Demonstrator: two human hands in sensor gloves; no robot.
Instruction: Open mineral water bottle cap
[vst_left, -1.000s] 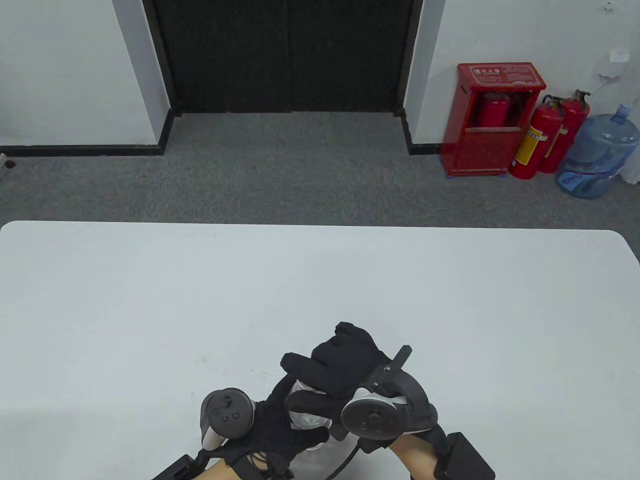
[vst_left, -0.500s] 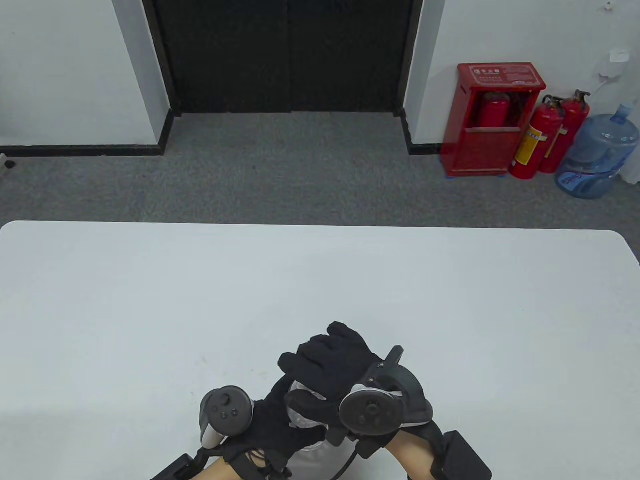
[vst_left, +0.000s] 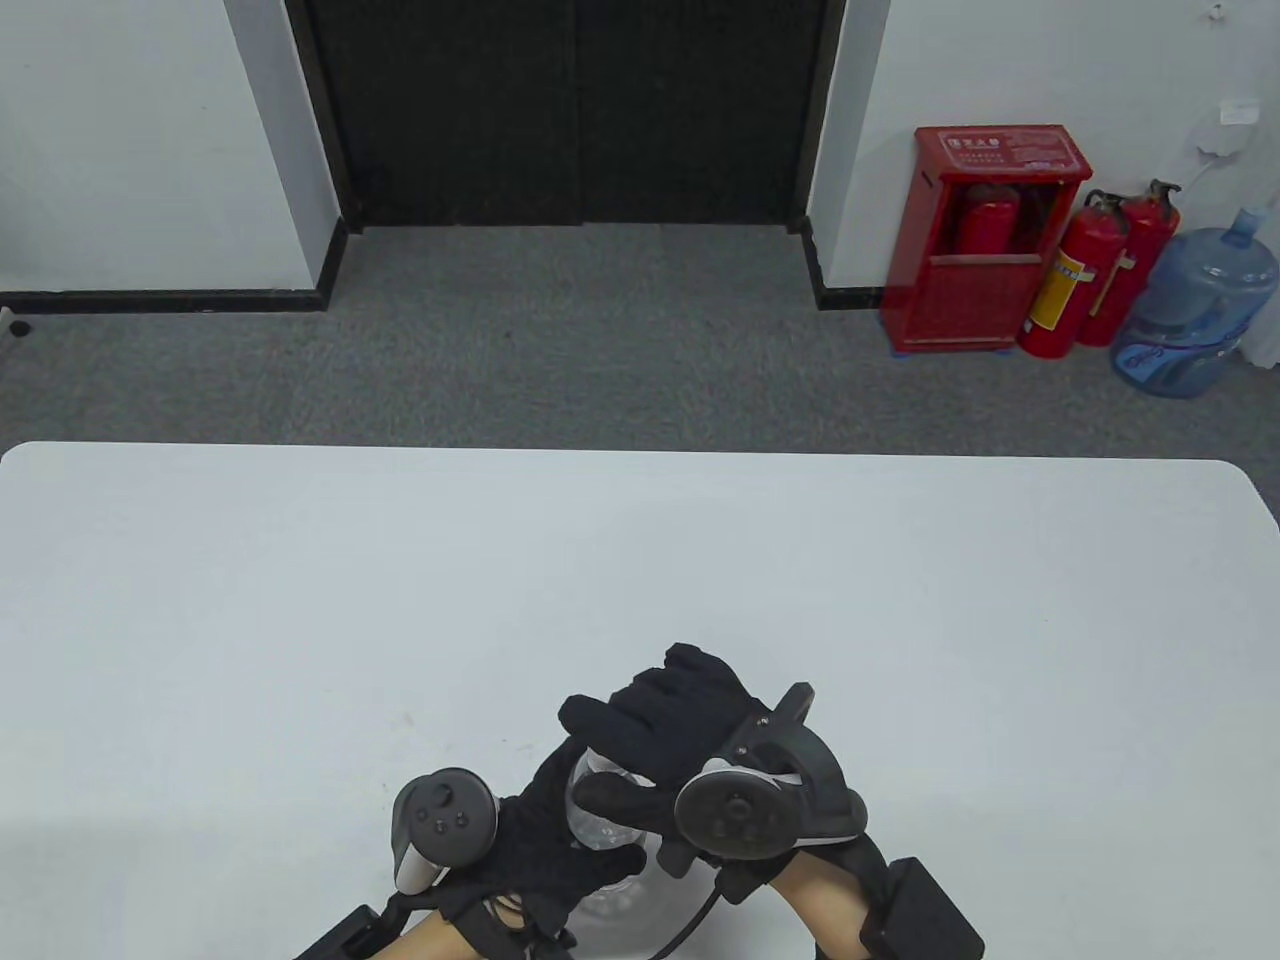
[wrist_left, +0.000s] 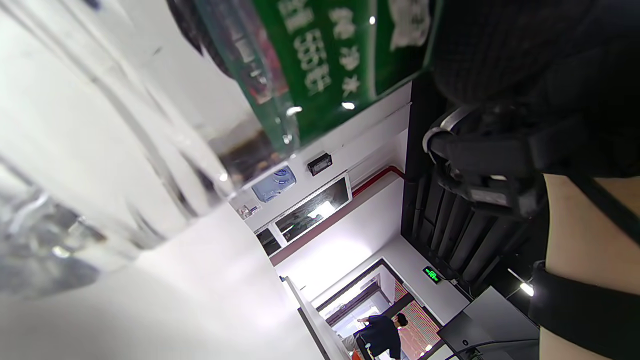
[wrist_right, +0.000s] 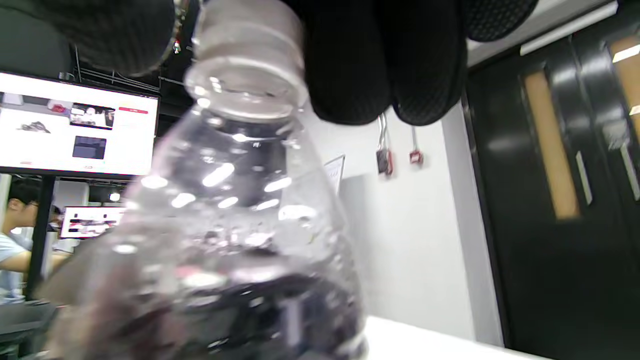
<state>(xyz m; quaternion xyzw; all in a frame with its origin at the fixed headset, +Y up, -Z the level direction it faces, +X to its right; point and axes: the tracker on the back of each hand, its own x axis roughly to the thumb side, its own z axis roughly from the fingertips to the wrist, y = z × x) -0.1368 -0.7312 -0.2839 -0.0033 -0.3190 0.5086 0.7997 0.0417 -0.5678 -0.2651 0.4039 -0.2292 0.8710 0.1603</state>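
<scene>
A clear mineral water bottle (vst_left: 600, 830) stands near the table's front edge, mostly hidden by both hands. Its green label (wrist_left: 320, 55) and clear body fill the left wrist view. My left hand (vst_left: 545, 845) grips the bottle's body from the left. My right hand (vst_left: 660, 740) sits on top of the bottle, fingers wrapped over the cap. In the right wrist view the bottle's neck and white cap (wrist_right: 245, 30) show, with my gloved fingers (wrist_right: 380, 60) pressed against the cap's side.
The white table (vst_left: 640, 580) stretches away from the hands. Beyond it lie grey carpet, a black door, a red extinguisher cabinet (vst_left: 985, 235), two extinguishers and a blue water jug (vst_left: 1195, 310).
My right hand has turned a little on the cap, its tracker shifting left. My left hand and the bottle have edged slightly left and down.
</scene>
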